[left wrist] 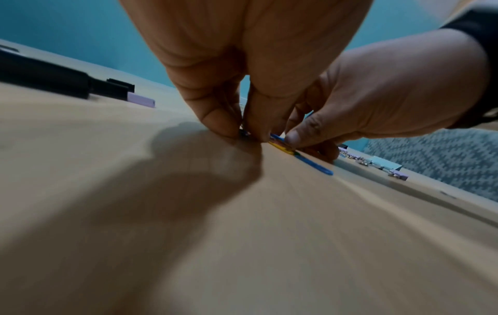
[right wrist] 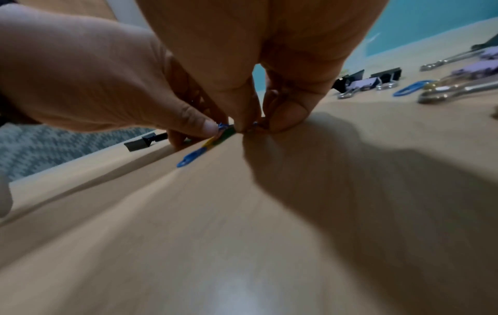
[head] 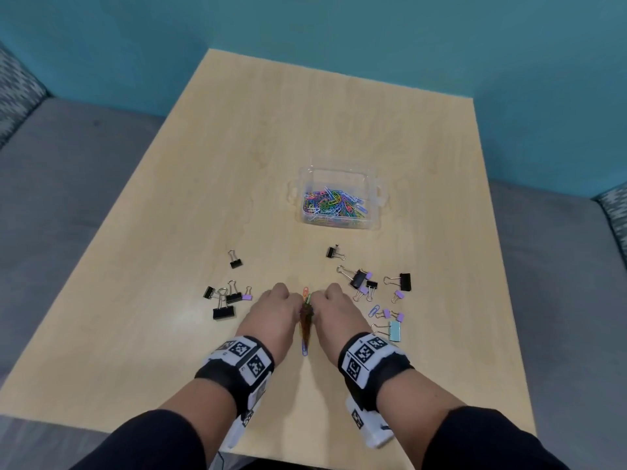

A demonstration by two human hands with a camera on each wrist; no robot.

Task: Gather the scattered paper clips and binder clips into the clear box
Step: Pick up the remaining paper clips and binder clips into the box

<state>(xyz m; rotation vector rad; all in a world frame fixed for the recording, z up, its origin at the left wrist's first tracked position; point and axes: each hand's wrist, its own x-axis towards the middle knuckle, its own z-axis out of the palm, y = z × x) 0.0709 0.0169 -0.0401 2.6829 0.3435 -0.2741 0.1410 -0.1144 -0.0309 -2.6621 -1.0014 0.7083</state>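
My left hand (head: pixel 279 305) and right hand (head: pixel 334 305) lie side by side on the wooden table (head: pixel 237 164), fingers curled down, squeezing a small heap of coloured paper clips (head: pixel 306 322) between them. In the left wrist view my left hand (left wrist: pixel 243 130) pinches the clips at the table surface, and a blue paper clip (left wrist: pixel 314 165) sticks out toward me. In the right wrist view my right hand (right wrist: pixel 256 125) pinches the same heap (right wrist: pixel 205 147). The clear box (head: pixel 339 172), part full of paper clips, stands beyond the hands.
Black and purple binder clips (head: pixel 224 300) lie left of the hands. More binder clips (head: pixel 366 283), a light blue one (head: pixel 395 330) and a loose blue paper clip (head: pixel 374 311) lie to the right. A grey sofa surrounds the table.
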